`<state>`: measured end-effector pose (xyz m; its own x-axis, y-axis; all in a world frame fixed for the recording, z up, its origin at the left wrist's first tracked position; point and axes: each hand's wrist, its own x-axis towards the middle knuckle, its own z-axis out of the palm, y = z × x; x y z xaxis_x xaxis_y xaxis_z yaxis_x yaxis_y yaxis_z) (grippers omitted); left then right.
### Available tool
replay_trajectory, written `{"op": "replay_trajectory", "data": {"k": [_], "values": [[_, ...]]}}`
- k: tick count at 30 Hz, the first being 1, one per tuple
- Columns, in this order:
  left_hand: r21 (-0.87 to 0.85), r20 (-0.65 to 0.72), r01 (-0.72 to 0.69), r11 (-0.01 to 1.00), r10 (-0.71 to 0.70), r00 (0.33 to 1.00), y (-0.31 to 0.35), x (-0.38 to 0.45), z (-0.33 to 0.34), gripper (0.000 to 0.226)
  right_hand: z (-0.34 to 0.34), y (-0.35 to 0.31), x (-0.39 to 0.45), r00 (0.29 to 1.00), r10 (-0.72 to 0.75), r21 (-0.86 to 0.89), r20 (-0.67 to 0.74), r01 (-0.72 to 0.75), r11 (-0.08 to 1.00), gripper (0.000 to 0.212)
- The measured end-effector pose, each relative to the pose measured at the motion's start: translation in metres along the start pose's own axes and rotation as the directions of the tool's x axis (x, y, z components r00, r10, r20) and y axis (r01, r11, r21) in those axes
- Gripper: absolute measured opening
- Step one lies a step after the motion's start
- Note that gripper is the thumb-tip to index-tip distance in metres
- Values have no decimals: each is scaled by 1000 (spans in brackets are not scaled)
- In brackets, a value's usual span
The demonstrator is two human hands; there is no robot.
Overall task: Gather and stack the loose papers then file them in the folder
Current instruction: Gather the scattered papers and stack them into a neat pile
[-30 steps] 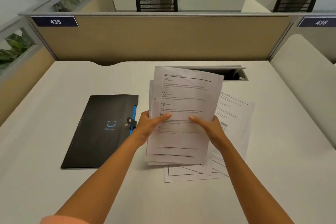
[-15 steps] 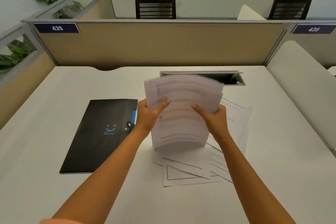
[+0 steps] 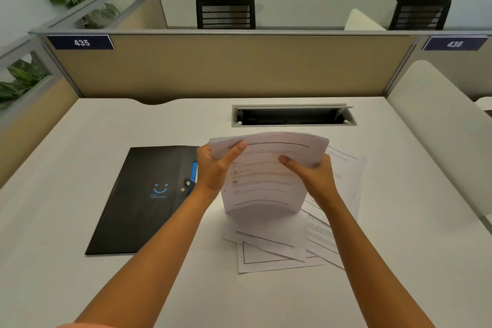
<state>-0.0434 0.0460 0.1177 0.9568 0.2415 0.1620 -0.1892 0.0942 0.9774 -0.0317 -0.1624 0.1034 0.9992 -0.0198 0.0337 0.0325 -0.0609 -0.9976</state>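
Both hands, left [image 3: 213, 170] and right [image 3: 316, 181], grip the stack [image 3: 263, 178] by its sides, standing on loose papers [image 3: 279, 253]. Tapping evens edges. Folder [image 3: 141, 200] lies beside the left grip.

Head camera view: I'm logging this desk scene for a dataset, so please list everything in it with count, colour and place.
Held paper stack: one, white printed, upright, bottom edge on the loose sheets, mid-desk.
Loose sheets: several, exact count unclear, white, fanned flat under and right of the stack.
Folder: one, black, blue smiley, closed, flat left of the papers.
Desk: one, white.
Cable tray: one, grey, open, at desk's far side.
Partition: beige, behind desk.
Number signs: two, navy, 435 and 436.
Potted plants: several, green, beyond the partition.
Left hand: grips stack's left edge.
Right hand: grips its right edge.
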Motion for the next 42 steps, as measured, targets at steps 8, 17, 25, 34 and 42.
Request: {"op": "replay_trajectory", "data": {"k": [8, 17, 25, 34, 42], "values": [[-14, 12, 87, 996, -87, 996, -6, -2, 4, 18, 2, 15, -1, 999, 46, -4, 16, -46, 999, 53], [-11, 20, 124, 992, -124, 992, -17, -12, 5, 22, 3, 27, -6, 998, 57, 30, 15, -58, 998, 46], [-27, 37, 142, 989, -141, 989, -26, -14, 7, 24, 2, 43, -8, 996, 84, 50, -23, -83, 995, 49], [-34, 74, 189, 981, -186, 980, -33, -14, 9, 34, 0, 51, -9, 996, 78, 59, -53, -75, 995, 44], [-10, 87, 227, 974, -225, 971, -44, -15, 8, 34, -3, 63, -12, 997, 65, 43, -32, -63, 997, 47]]}}
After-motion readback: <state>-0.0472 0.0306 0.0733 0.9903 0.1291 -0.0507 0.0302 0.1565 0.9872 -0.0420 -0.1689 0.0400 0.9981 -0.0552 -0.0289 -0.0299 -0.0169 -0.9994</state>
